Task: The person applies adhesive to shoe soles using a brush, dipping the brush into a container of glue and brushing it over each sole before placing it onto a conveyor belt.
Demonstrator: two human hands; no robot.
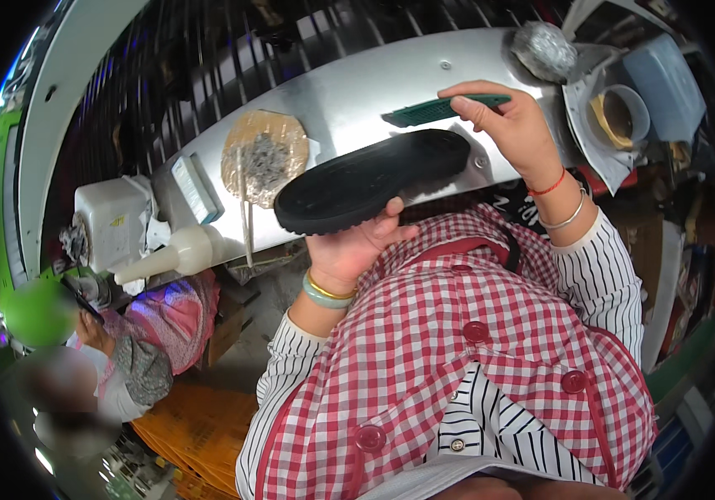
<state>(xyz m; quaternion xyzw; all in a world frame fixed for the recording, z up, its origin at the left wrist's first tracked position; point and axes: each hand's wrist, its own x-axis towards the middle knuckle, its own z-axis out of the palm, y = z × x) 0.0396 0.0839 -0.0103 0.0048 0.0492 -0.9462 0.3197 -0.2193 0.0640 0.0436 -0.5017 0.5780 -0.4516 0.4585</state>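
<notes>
A black shoe sole (pixel 371 185) with a ridged edge lies slantwise over the front of the metal table. My left hand (pixel 347 248) is closed on its near edge from below, the thumb and fingers partly hidden under it. Above the sole's right end, my right hand (pixel 511 125) pinches a thin dark green piece (pixel 441 110) with a textured surface between thumb and fingers. The green piece is apart from the sole. Left of the sole sits a round brown plastic-wrapped pad (pixel 236 148) with grey matter in its middle and thin sticks (pixel 247 218) across it.
At left stand a white squeeze bottle (pixel 178 254), a small pale box (pixel 195 187) and a white jug (pixel 115 221). A foil-wrapped lump (pixel 545 52), a clear tub (pixel 624 117) and a bluish bin (pixel 666 87) are at right. Another person (pixel 132 367) is at far left, near orange crates (pixel 199 429).
</notes>
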